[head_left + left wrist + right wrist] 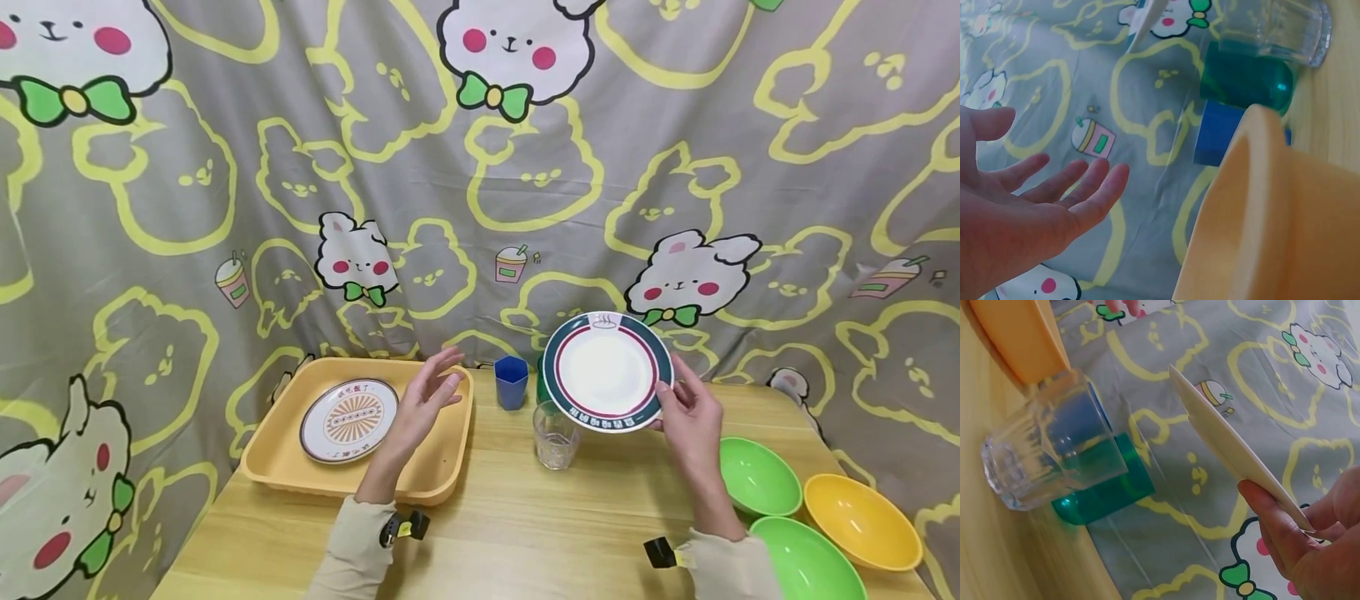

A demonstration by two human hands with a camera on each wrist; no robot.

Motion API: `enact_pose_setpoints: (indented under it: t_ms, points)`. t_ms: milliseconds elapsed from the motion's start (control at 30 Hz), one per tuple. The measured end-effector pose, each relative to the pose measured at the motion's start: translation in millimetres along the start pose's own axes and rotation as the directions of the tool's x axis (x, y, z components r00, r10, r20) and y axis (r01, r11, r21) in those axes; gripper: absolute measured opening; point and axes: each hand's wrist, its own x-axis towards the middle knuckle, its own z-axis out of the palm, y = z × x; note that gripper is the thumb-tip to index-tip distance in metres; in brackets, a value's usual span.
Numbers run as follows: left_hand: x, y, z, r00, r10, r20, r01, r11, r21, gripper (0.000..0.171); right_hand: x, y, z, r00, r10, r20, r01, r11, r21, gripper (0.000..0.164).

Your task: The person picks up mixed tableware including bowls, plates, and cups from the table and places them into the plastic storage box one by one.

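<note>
A white plate [607, 371] with a dark green rim and a red ring is held up in my right hand [692, 417], thumb on its face and fingers behind its right edge. The right wrist view shows that plate [1235, 450] edge-on, pinched by the hand [1310, 531]. My left hand [422, 408] hovers over the right part of the yellow tray [258, 450], fingers spread and nothing in them. In the left wrist view the same hand [1041, 200] is palm-up beside the tray's rim [1260, 137]. Another plate [351, 421], with an orange sunburst pattern, lies in the tray.
Behind the held plate stand a clear glass [557, 437] and a green cup [1107, 487], with a blue cup [511, 383] to their left. Two green bowls [761, 475] and a yellow bowl [862, 521] sit at the table's right. A patterned curtain [465, 183] hangs behind the table.
</note>
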Motion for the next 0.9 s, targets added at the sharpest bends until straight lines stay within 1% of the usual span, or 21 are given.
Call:
enact_pose_setpoints:
  t_ms: [133, 233, 367, 467, 600, 733, 900]
  points:
    - [-0.5, -1.0, 5.2, 1.0, 0.002, 0.021, -0.002, 1.0, 0.003, 0.046, -2, 2, 7, 1.0, -0.011, 0.027, 0.011, 1.0, -0.007, 0.053]
    - [-0.7, -2.5, 8.5, 0.999, 0.004, 0.033, -0.003, 1.0, -0.013, 0.047, -4, 4, 13, 0.999, -0.023, 0.047, 0.023, 1.0, -0.005, 0.053]
    - [-0.6, -4.6, 12.4, 0.999, 0.0, 0.036, 0.001, 1.0, -0.025, 0.047, -7, 9, 21, 0.997, -0.036, 0.07, 0.036, 0.999, 0.002, 0.052]
    - [-0.6, -5.8, 14.9, 0.999, -0.006, 0.043, 0.007, 1.0, -0.015, 0.047, -9, 11, 25, 0.995, -0.053, 0.083, 0.053, 0.999, 0.001, 0.051]
    - [-1.0, -6.5, 18.6, 0.998, -0.013, 0.054, 0.013, 1.0, 0.002, 0.047, -11, 14, 28, 0.993, -0.068, 0.096, 0.069, 0.998, -0.003, 0.05]
    - [-1.3, -8.0, 22.9, 0.998, -0.016, 0.066, 0.016, 1.0, 0.006, 0.048, -12, 15, 29, 0.993, -0.072, 0.097, 0.076, 0.996, -0.038, 0.05]
    - [-2.1, -13.5, 27.3, 0.996, -0.022, 0.09, 0.021, 1.0, 0.009, 0.05, -13, 15, 31, 0.992, -0.072, 0.105, 0.079, 0.995, -0.062, 0.05]
